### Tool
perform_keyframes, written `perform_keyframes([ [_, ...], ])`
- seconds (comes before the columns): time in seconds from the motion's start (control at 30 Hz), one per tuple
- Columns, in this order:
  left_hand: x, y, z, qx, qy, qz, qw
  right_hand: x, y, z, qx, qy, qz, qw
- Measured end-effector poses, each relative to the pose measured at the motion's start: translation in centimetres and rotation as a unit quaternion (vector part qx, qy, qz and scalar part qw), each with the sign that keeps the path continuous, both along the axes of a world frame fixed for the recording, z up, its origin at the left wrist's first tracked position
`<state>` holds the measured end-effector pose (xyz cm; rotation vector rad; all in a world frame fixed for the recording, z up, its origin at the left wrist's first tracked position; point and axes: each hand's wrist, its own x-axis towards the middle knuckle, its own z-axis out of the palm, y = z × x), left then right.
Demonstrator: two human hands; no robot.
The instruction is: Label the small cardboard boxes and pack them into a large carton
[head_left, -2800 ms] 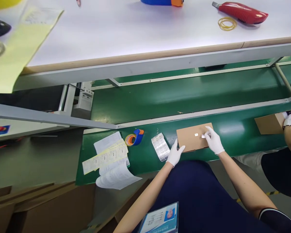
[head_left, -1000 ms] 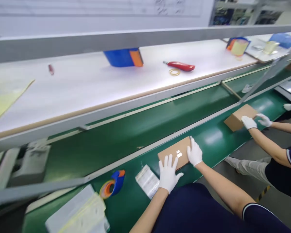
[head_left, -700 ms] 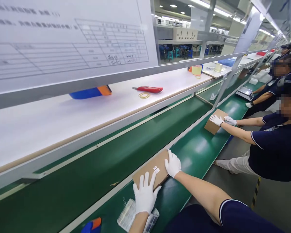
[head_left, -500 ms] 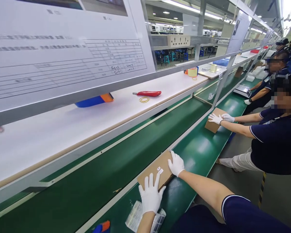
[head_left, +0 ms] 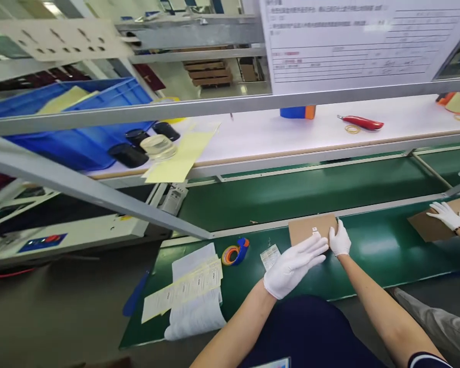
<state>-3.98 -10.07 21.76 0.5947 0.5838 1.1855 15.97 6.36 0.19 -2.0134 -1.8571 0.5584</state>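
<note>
A flat brown cardboard box (head_left: 302,231) with small white labels on top lies on the green work surface. My right hand (head_left: 340,240), in a white glove, grips the box's right end with the thumb along the top. My left hand (head_left: 296,265), gloved as well, hangs over the near side of the box. Its fingers are stretched out and hold nothing. Part of the box is hidden behind it. Just left of that hand lies a sheet of labels (head_left: 269,255), partly covered by the glove.
An orange-and-blue tape dispenser (head_left: 235,252) and printed sheets (head_left: 187,289) lie to the left. On the white shelf are a red utility knife (head_left: 362,122), a clear tape roll (head_left: 159,147) and a blue bin (head_left: 95,148). At right, a co-worker's gloved hand (head_left: 448,215) rests on another cardboard piece.
The view has swung left, bringing the blue bin and the printed sheets into sight. My left hand has come up off the box and turned sideways. My right hand stays at the box's right end.
</note>
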Motion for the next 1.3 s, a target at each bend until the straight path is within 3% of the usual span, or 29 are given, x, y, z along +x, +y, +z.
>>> perform_keyframes([
  [0.1,-0.3,-1.0,1.1,-0.006,-0.044,0.009,0.999,0.0,-0.1,0.1,-0.011,0.005,-0.003,1.000],
  [0.2,-0.6,-1.4,1.2,0.001,-0.035,0.026,0.999,0.0,-0.1,0.1,-0.010,0.007,-0.003,1.000],
  [0.27,-0.8,-1.3,0.8,0.033,0.048,0.034,0.998,0.0,0.0,0.1,-0.006,0.009,-0.002,1.000],
  [0.33,-1.1,-0.7,-0.4,0.060,0.220,0.038,0.973,-0.1,0.0,0.0,-0.001,0.010,-0.002,1.000],
  [0.37,-1.2,-0.2,-1.5,0.070,0.325,0.043,0.942,-0.2,0.0,-0.1,0.002,0.010,-0.001,1.000],
  [0.43,-1.2,1.1,-4.4,0.101,0.521,0.057,0.846,-0.4,0.0,-0.1,0.005,0.010,0.000,1.000],
  [0.57,-0.5,3.5,-12.7,0.189,0.751,0.021,0.633,-0.6,0.0,-0.1,0.011,0.012,-0.003,1.000],
  [0.67,0.0,3.8,-18.3,0.196,0.825,-0.021,0.529,-0.5,0.0,-0.3,0.021,0.018,0.005,1.000],
  [0.73,0.1,3.5,-20.7,0.207,0.848,-0.015,0.487,-0.3,-0.1,-0.6,0.027,0.028,0.007,0.999],
  [0.83,0.1,3.1,-22.3,0.209,0.863,0.014,0.460,-0.2,-0.2,-1.1,0.033,0.041,0.003,0.999],
  [0.97,0.1,3.1,-22.6,0.218,0.869,0.030,0.443,-0.3,-0.4,-1.8,0.042,0.053,-0.005,0.998],
  [1.3,0.1,3.2,-23.0,0.213,0.872,0.045,0.439,-0.4,-0.3,-2.3,0.061,0.067,-0.012,0.996],
])
